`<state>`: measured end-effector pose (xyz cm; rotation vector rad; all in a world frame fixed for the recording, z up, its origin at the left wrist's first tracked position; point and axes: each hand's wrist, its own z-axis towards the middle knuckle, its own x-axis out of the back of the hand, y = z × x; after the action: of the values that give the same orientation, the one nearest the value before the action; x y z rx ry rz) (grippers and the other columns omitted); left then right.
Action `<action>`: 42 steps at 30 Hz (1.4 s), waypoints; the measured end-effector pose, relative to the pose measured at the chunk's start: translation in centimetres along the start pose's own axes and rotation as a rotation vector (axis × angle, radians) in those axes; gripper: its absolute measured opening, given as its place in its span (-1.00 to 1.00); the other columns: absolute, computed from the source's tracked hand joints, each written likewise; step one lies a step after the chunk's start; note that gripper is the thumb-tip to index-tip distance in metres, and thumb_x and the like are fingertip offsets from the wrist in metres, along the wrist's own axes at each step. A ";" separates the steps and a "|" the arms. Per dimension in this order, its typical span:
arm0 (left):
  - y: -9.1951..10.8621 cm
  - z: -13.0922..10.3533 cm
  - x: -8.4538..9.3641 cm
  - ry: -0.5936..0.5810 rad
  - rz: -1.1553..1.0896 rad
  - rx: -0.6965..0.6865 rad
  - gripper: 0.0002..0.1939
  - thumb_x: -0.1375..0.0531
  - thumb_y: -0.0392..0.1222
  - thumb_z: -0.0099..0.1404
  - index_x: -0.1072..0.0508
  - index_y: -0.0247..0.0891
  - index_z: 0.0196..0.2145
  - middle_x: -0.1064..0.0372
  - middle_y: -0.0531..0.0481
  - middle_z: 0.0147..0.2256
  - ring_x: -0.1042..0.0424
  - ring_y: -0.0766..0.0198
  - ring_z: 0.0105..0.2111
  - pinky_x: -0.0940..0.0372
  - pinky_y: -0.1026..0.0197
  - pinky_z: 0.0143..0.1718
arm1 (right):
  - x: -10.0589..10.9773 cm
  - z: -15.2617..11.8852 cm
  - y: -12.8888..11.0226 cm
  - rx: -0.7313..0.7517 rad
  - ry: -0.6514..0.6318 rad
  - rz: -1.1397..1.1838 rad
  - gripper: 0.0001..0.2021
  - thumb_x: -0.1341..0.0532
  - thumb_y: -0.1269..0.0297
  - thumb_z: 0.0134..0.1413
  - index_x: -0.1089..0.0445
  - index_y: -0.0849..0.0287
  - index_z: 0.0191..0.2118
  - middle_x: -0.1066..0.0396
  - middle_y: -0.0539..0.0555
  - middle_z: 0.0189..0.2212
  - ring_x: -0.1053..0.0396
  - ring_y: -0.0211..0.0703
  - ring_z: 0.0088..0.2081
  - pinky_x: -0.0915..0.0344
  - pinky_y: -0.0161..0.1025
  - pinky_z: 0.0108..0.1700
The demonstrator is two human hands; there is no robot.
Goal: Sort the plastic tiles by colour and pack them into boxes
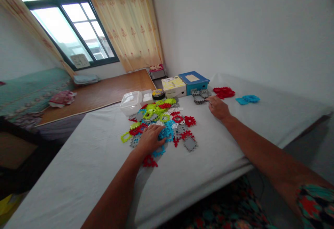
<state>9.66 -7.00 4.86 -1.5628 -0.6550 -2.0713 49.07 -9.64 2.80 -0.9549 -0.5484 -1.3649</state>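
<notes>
A mixed heap of flat plastic interlocking building pieces (156, 111) in lime green, red, blue, grey and white covers the middle of the table. My left hand (151, 138) rests on the heap's near side, its thumb apart from the fingers, over a blue piece (168, 131). Farther right, my right hand (219, 108) has its bent fingertips at the edge of a grey piece (199, 99) in a small group of grey ones. Beside that group lie a red stack (223, 92) and a blue stack (247, 99) of similar pieces.
Behind the heap stand a clear plastic tub (130, 103), a roll of black tape (158, 94), a yellow-white box (174, 87) and a blue box (193, 82). A white cloth covers the table (86, 152). A wall (247, 31) borders the right side.
</notes>
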 end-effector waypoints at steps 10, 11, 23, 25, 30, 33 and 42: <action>0.6 0.1 -0.9 0.156 -0.281 -0.067 -0.35 -0.22 -0.22 0.19 -0.15 -0.22 0.21 -0.32 -0.22 0.10 -0.35 0.04 0.09 -0.29 -0.07 0.11 | -0.2 -3.8 -14.5 0.698 -0.309 0.555 -0.56 -0.26 0.15 0.14 -0.35 0.14 0.12 -0.36 0.23 0.11 -0.28 0.00 0.14 -0.17 0.02 0.18; 0.7 0.1 -1.0 0.163 -0.323 -0.082 -0.33 -0.22 -0.23 0.19 -0.12 -0.22 0.23 -0.30 -0.22 0.11 -0.36 0.05 0.08 -0.31 -0.07 0.10 | -0.2 -3.9 -15.1 0.696 -0.328 0.581 -0.56 -0.28 0.16 0.12 -0.36 0.14 0.11 -0.35 0.25 0.12 -0.27 0.01 0.15 -0.17 0.04 0.18; 1.0 0.5 -1.1 0.187 -0.344 -0.117 -0.44 -0.21 -0.10 0.28 -0.18 -0.13 0.20 -0.21 -0.18 0.18 -0.25 0.04 0.19 -0.25 -0.08 0.19 | 1.2 -2.1 -10.3 0.431 -0.201 0.360 -0.68 -0.33 0.07 0.02 -0.48 0.13 -0.13 -0.52 0.11 -0.15 -0.41 -0.06 -0.08 -0.28 -0.13 0.00; 0.7 0.6 -1.4 0.211 -0.296 -0.102 -0.52 -0.17 -0.09 0.32 -0.24 -0.14 0.17 -0.24 -0.17 0.17 -0.28 0.07 0.17 -0.26 -0.06 0.18 | 2.0 -0.3 -5.7 0.191 -0.126 0.220 -0.69 -0.28 0.05 0.08 -0.49 0.15 -0.15 -0.53 0.12 -0.16 -0.42 -0.06 -0.11 -0.28 -0.16 -0.04; -0.3 0.6 -2.3 0.216 -0.219 -0.133 -0.63 -0.12 -0.10 0.35 -0.36 -0.13 0.10 -0.35 -0.13 0.10 -0.38 0.11 0.09 -0.33 0.01 0.12 | 4.5 1.7 6.8 -0.430 -0.012 -0.210 -0.59 -0.16 -0.07 0.15 -0.48 0.13 -0.09 -0.52 0.19 -0.19 -0.43 0.01 -0.14 -0.29 -0.18 -0.19; -0.5 0.6 -2.6 0.190 -0.195 -0.145 -0.64 -0.11 -0.11 0.36 -0.38 -0.13 0.09 -0.37 -0.12 0.09 -0.41 0.13 0.07 -0.34 0.03 0.11 | 5.0 0.2 11.2 -0.617 -0.026 -0.325 -0.56 -0.11 -0.10 0.17 -0.46 0.14 -0.06 -0.51 0.21 -0.21 -0.44 0.05 -0.16 -0.29 -0.14 -0.23; -0.6 0.6 -2.6 0.211 -0.180 -0.185 -0.70 -0.09 -0.13 0.37 -0.45 -0.13 0.02 -0.43 -0.09 0.02 -0.45 0.15 0.00 -0.38 0.06 0.07 | 4.5 -2.1 11.3 -0.492 -0.004 -0.284 -0.71 -0.17 0.16 0.20 -0.45 0.18 -0.05 -0.38 0.24 -0.04 -0.37 -0.07 -0.09 -0.30 -0.21 -0.14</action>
<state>10.34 -5.99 2.45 -1.3958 -0.5570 -2.4513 60.35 -14.63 2.51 -1.3095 -0.3632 -1.8022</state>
